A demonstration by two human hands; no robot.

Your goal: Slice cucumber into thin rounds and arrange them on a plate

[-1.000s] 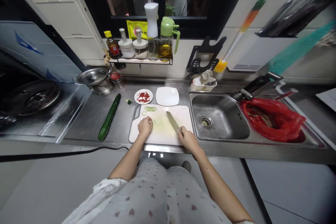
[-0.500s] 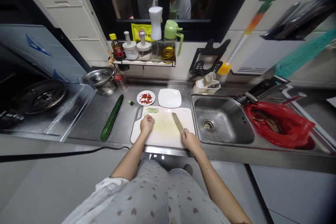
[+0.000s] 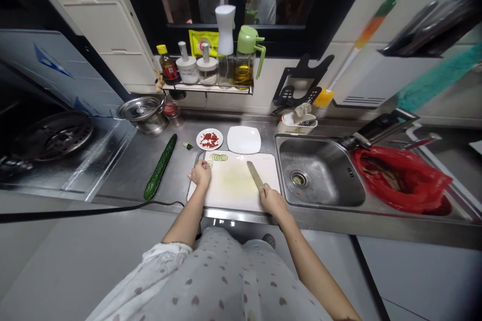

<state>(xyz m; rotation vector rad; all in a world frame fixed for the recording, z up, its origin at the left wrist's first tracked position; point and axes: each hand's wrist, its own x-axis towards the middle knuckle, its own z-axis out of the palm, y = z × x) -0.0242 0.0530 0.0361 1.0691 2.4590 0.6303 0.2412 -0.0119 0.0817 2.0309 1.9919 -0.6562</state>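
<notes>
My right hand (image 3: 274,201) grips the handle of a knife (image 3: 255,175), whose blade lies low over the right part of a white cutting board (image 3: 233,193). By the board's left edge is my left hand (image 3: 201,174), its fingers curled together; whether a slice is between them is hidden. Just right of those fingers a pale green slice or two rest on the board. A row of overlapping cucumber slices (image 3: 219,157) lies along the board's far left side. A whole cucumber (image 3: 160,166) sits on the counter to the left, with a cut cucumber end (image 3: 187,145) nearby.
Behind the board stand a small plate (image 3: 200,143) of chopped red pieces and a white square plate (image 3: 244,139). The sink (image 3: 324,180) is on the right, with a red bag (image 3: 402,180) beyond it. A lidded pot (image 3: 145,115) and seasoning rack (image 3: 211,89) are at the back.
My left hand has moved left across the board to its left edge, away from the slices near the middle-left. The right hand and knife have stayed in place.
</notes>
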